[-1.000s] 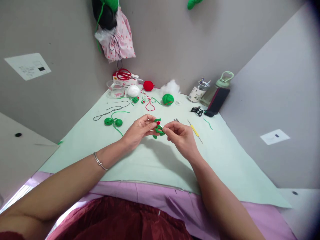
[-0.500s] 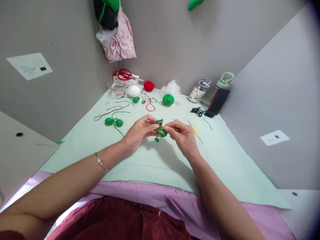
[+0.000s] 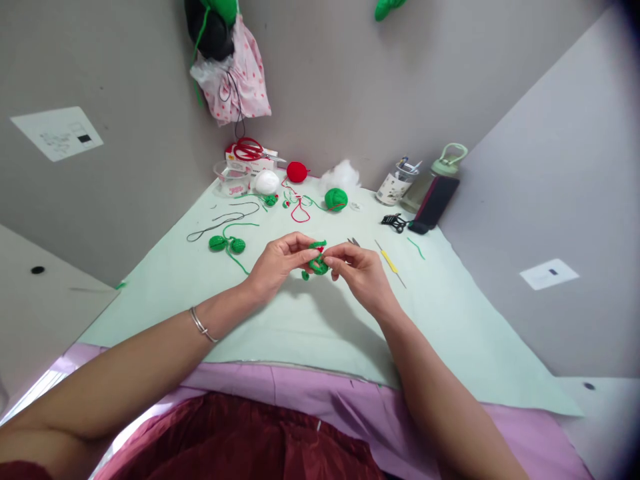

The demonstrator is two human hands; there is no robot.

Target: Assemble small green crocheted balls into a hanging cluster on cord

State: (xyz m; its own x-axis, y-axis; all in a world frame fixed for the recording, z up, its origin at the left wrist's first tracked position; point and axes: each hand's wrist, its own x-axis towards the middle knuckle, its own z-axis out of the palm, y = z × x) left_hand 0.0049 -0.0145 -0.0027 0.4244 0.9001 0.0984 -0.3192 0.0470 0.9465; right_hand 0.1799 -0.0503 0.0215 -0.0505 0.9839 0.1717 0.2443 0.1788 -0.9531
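Observation:
Between my hands, above the table, is a small green crochet piece [image 3: 319,267] with a bit of red in it. My left hand [image 3: 281,265] pinches it from the left side. From the right, the thumb and fingertips of my right hand [image 3: 357,270] close on its edge; whether they also hold a needle or yarn end is too small to tell. A small green round end [image 3: 305,275] hangs below the piece. Dark metal tips [image 3: 353,242] show just behind my right hand, the rest hidden. To its right lies a yellow-handled crochet hook [image 3: 389,261].
Two green crochet balls [image 3: 227,245] with yarn tails lie left. At the back are red scissors [image 3: 249,149] on a box, white yarn [image 3: 267,182], red yarn [image 3: 297,172], green yarn [image 3: 336,199] and stuffing [image 3: 341,176]. A pen cup [image 3: 397,185], bottle [image 3: 444,163] and black clip [image 3: 394,223] stand right.
The green piece has turned slightly and shifted a little left, its hanging round end moving left too. My right fingertips have come closer to my left, and dark metal tips show more behind them.

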